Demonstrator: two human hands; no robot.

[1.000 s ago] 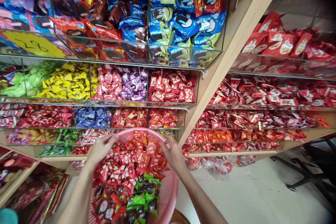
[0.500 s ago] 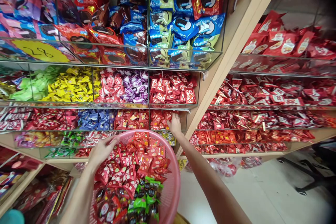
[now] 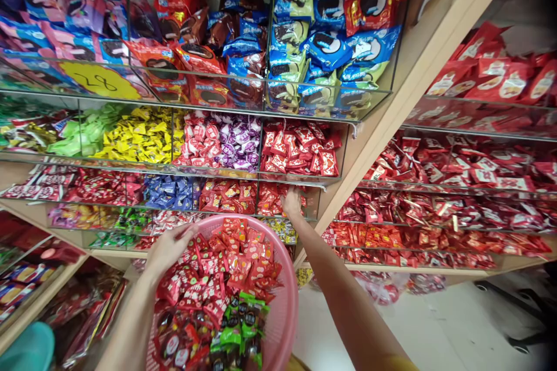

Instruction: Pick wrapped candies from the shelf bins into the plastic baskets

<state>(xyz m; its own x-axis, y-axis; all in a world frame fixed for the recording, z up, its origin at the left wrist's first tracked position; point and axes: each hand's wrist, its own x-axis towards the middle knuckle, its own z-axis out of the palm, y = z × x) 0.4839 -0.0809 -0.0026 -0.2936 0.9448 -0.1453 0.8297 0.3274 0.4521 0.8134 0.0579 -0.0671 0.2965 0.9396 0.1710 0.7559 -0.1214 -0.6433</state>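
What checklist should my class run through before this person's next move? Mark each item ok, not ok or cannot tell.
1. Left hand steadying the pink basket: ok, it holds the rim.
2. Both hands on the basket: not ok, the right hand is off it, at the shelf.
3. Right hand at the red shelf sweets: ok, it reaches in at their right side.
4. Packet in the right hand: cannot tell, the view is too small and partly hidden.
5. Bare room in the basket: ok, some wall shows to the right of the green-and-black packets.
6. Basket supported from below: cannot tell, its underside is out of view.
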